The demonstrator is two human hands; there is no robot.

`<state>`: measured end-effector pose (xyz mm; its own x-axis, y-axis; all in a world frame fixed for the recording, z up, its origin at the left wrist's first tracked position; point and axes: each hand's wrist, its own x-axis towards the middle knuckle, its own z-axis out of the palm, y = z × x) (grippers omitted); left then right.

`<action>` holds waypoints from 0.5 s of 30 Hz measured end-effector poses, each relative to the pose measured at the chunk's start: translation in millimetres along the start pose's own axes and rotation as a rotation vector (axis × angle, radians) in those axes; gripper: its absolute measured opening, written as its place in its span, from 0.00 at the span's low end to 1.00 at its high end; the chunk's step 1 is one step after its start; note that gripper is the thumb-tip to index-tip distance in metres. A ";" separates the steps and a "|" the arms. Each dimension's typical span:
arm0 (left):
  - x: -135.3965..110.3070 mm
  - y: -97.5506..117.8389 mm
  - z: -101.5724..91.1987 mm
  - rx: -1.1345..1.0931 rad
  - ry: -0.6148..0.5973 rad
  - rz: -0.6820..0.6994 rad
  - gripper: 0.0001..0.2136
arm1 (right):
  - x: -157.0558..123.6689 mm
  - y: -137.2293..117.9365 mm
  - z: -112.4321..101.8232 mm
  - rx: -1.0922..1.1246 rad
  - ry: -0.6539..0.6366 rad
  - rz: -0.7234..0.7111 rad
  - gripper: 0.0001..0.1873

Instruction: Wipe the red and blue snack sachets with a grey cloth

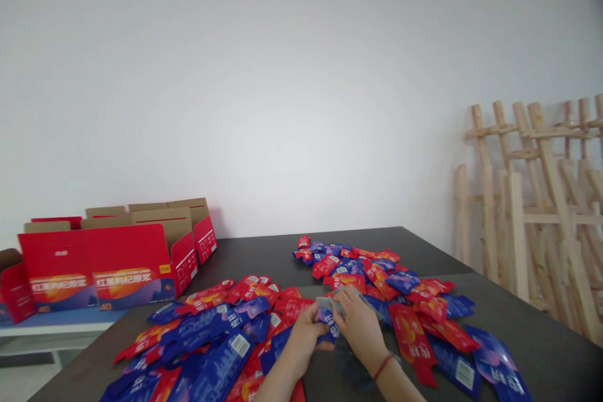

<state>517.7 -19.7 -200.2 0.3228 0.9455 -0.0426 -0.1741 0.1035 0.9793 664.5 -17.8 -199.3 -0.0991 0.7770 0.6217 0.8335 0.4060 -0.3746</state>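
Note:
My left hand (305, 334) is closed on a blue sachet (328, 321) with white print, its thumb and fingers gripping the near side. Against that same sachet, my right hand (357, 320) presses a grey cloth (353, 361), which bunches under the fingers and hangs down below the palm. Most of the sachet is covered by hands and cloth. To the left of my hands spreads a pile of red and blue sachets (202, 333). A second pile of sachets (348, 267) lies beyond and to the right, with loose ones such as a red sachet (409, 336) near my right wrist.
Open red cartons (129, 257) with brown inner flaps stand at the left on a blue-topped surface (75, 320). The dark table (264, 251) reaches back to a white wall (301, 107). Wooden frames (532, 201) lean together at the right.

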 end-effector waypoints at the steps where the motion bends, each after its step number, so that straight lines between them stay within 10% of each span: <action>1: 0.2 1.1 -1.4 -0.024 0.001 -0.005 0.19 | 1.1 8.2 -3.7 -0.011 0.002 0.053 0.09; 10: 4.5 9.8 -13.2 -0.079 0.116 0.110 0.15 | 5.2 64.3 -40.5 0.142 0.208 0.364 0.15; 15: -0.8 16.7 -9.2 0.244 0.141 0.347 0.12 | 6.6 39.7 -32.3 0.473 -0.021 0.431 0.26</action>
<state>505.9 -15.9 -185.6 0.1514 0.9459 0.2869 -0.0199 -0.2872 0.9577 714.5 -12.0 -187.8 0.1766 0.9254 0.3354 0.4713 0.2196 -0.8542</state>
